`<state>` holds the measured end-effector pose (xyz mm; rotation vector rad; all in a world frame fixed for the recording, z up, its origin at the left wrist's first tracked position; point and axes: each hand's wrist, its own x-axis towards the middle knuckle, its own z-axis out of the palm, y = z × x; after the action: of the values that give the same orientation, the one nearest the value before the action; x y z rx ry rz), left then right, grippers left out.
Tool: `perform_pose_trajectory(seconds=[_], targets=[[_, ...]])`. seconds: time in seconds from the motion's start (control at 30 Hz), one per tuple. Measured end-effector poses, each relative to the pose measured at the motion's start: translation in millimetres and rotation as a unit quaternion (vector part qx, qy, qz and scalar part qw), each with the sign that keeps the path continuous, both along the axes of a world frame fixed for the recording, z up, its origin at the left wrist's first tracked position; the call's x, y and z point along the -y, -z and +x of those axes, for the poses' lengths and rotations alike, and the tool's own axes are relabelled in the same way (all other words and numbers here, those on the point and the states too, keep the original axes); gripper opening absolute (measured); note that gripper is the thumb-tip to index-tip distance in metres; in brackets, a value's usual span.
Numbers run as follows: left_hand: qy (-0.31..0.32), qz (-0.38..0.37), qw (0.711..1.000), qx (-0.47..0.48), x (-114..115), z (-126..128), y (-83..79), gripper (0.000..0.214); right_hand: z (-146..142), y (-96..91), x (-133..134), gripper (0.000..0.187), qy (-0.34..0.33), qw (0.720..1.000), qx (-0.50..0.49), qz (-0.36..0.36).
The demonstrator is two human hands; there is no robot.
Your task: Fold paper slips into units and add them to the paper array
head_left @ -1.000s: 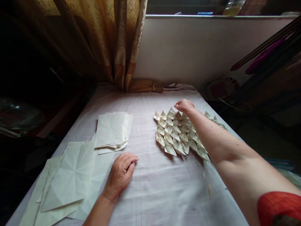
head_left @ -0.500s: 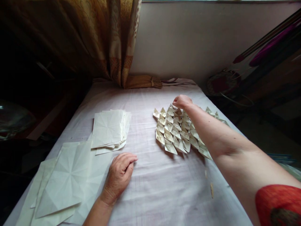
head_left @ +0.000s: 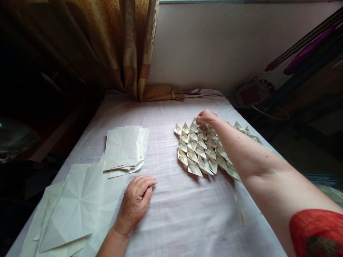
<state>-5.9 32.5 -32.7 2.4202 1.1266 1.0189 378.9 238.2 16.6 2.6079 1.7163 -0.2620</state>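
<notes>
Rows of folded paper boats point(head_left: 192, 144) stand close together on the right half of the cloth-covered table. At the far edge of these rows, my right hand point(head_left: 207, 116) has its fingertips pinched on a paper boat point(head_left: 194, 124). My right forearm hides part of the rows. My left hand point(head_left: 138, 194) rests on the cloth with its fingers together and curled, holding nothing that shows. Just beyond it lies a stack of small creased paper squares point(head_left: 123, 147). Larger creased sheets point(head_left: 77, 207) spread to its left.
The table is covered with a pale cloth point(head_left: 171, 221). Two small brownish scraps point(head_left: 242, 217) lie near its right side. A gold curtain point(head_left: 131, 53) hangs at the back left, its end resting on the table, before a plain wall point(head_left: 214, 46).
Both hands stay in nearly the same places. The right hand has dipped slightly toward the boat at the far edge. The view has shifted very little.
</notes>
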Motion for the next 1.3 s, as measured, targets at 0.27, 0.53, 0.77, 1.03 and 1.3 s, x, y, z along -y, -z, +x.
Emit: perform_pose_trajectory(seconds=[0.27,0.53,0.77,1.03,1.3], targets=[[-0.004,-0.002,1.0,0.001,0,1,-2.4,0.021,3,-8.4,1,0.028,-0.029,0.999,0.043,0.014],[-0.003,-0.001,1.0,0.0,0,0,-1.5,0.021,-1,-8.0,10,0.03,-0.031,0.997,0.064,0.011],[-0.002,0.001,1.0,0.0,0,0,-0.3,0.021,-4,-11.6,13,0.033,-0.027,0.998,0.062,0.011],[-0.004,-0.002,1.0,0.007,0,0,0.6,0.021,-7,-25.2,23,0.033,-0.021,0.997,0.054,0.049],[-0.015,-0.022,0.999,0.027,1,2,-0.2,0.022,-63,-48.3,50,0.031,-0.104,0.983,0.02,0.15]])
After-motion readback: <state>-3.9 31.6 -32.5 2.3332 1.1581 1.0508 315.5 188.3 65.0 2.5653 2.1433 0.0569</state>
